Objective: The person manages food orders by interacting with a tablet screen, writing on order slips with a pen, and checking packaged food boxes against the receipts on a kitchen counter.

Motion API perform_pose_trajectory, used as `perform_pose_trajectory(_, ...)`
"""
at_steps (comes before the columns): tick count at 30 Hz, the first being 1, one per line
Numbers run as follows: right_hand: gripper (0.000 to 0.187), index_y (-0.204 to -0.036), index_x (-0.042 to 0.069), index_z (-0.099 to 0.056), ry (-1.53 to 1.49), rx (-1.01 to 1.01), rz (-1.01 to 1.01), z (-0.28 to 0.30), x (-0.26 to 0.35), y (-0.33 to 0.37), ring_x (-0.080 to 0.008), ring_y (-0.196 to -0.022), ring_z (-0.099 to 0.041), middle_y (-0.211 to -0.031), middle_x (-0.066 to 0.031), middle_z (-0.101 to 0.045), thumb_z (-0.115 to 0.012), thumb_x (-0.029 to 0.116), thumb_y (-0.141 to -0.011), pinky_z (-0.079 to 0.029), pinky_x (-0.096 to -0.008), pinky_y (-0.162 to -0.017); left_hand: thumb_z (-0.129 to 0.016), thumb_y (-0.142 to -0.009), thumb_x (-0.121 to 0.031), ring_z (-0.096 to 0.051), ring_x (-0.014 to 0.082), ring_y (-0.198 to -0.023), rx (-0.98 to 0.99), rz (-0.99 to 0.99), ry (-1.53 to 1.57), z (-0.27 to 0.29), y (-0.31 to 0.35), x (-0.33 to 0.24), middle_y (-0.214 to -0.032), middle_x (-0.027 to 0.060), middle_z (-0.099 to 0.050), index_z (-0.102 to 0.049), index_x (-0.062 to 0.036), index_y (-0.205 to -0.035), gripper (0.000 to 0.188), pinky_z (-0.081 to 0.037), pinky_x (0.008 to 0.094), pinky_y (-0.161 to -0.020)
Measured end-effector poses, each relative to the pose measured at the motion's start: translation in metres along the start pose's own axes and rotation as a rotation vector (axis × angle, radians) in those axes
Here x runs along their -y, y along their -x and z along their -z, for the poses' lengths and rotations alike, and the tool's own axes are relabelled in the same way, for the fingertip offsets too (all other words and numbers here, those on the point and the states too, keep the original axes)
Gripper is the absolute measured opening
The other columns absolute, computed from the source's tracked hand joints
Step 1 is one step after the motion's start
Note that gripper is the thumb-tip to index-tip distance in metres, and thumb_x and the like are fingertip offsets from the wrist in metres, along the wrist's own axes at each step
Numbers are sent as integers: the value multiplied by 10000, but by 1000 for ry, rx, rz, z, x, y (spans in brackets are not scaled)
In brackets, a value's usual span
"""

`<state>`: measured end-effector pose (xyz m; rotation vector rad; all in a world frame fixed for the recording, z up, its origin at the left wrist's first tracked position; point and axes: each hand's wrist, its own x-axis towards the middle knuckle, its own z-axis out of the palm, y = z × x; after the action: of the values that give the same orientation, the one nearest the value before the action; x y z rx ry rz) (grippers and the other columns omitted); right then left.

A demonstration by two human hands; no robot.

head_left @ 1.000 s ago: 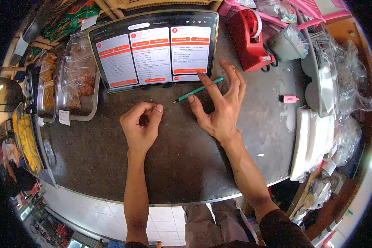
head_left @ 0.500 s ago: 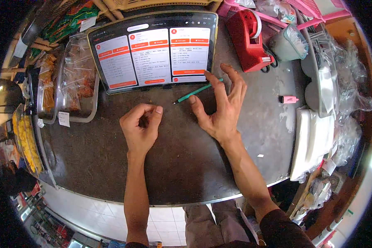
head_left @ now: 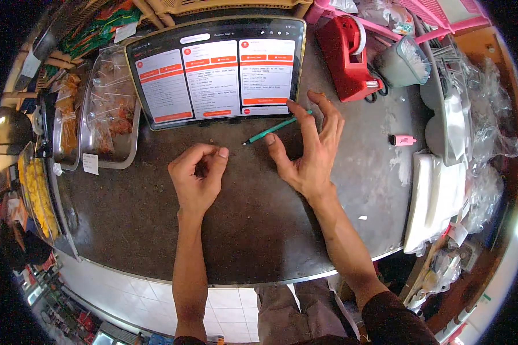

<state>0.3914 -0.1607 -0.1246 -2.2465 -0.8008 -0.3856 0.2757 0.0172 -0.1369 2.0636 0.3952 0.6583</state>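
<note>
My right hand (head_left: pixel 313 149) hovers by the lower right corner of a tablet (head_left: pixel 298 63), open with its fingers spread. Its index fingertip comes close to the screen's edge; whether it touches the glass, I cannot tell. Beneath that finger a green pen (head_left: pixel 267 132) slants across the table, its tip toward the left. My left hand (head_left: pixel 197 177) is curled over the table just below the tablet, thumb against the bent forefinger. Nothing shows in it. Several white order panels with orange buttons fill the tablet's display.
A red tape dispenser (head_left: pixel 346 63) stands right of the tablet, beside a clear tub (head_left: pixel 406 62) and a pink highlighter (head_left: pixel 402 140). White plastic bags (head_left: pixel 431 201) lie along the right edge. Metal trays (head_left: pixel 131 152) of bagged food sit at left, on the dark table (head_left: pixel 259 241).
</note>
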Motion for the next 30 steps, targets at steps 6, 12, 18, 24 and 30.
perform_pose_trajectory(6, 571, -1250, 49, -588, 23, 36, 13, -1, 13, -3, -438, -1260, -403, -1343, -252, -449, -759, 340, -789, -328, -540, -1053, -760, -836, -132, -536, 82, -528, 16, 58, -8, 14, 2, -3, -612, 27, -603, -657, -33, -762, 161, -412, 256, -488)
perform_pose_trajectory(12, 467, -1241, -20, -550, 46, -119, 89, 4, 24, -1, -414, -1191, -459, -1261, -240, -503, -696, 234, -877, -354, -511, -1033, -764, -833, -236, -569, 104, -526, 32, 144, 94, 10, 1, 2, -631, 39, -640, -686, -57, -787, 201, -458, 283, -505)
perform_pose_trajectory(18, 431, -1206, -60, -518, -36, -8, 132, 9, 37, 7, -473, -1148, -460, -1206, -288, -498, -634, 243, -922, -368, -526, -1000, -731, -864, -192, -529, 62, -601, -273, 267, 307, 35, 48, -35, -658, 40, -599, -651, -25, -798, 197, -430, 267, -542)
perform_pose_trajectory(24, 344, -1160, -106, -514, -176, 199, 31, 76, 59, 85, -380, -946, -580, -1027, -273, -581, -596, 148, -942, -471, -427, -845, -638, -937, -131, -587, 85, -736, -307, 613, 374, 138, 260, -74, -785, 14, -641, -684, 7, -998, 158, -481, 269, -647)
perform_pose_trajectory(30, 248, -1027, -13, -632, -305, 688, 15, 85, 205, 193, -209, -625, -615, -788, -152, -650, -715, 104, -825, -498, -337, -583, -551, -906, -284, -424, 90, -445, -1442, 1221, 544, 277, 544, -74, -636, 33, -551, -683, -55, -902, 265, -324, 242, -386)
